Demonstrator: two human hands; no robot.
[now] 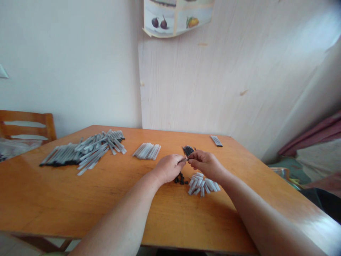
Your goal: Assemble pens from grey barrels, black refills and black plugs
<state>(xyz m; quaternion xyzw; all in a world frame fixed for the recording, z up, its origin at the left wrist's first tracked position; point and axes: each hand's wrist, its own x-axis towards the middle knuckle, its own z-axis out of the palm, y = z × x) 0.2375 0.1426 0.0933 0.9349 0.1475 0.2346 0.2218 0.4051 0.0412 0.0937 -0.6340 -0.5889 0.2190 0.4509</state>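
My left hand [169,167] and my right hand [205,164] meet over the middle of the orange wooden table [80,199]. Both are closed in a pinch on one thin grey tube between them. Just behind the fingers lies a small bundle of dark thin sticks [188,150]. Under my right wrist sits a heap of short grey tubes [203,185]. Several small black caps [180,179] lie beside it, below my left hand.
A big pile of long grey tubes [85,152] covers the table's left part, with a neat smaller batch [147,151] to its right. A few dark sticks [216,140] lie near the wall. A wooden chair [29,124] stands at the left.
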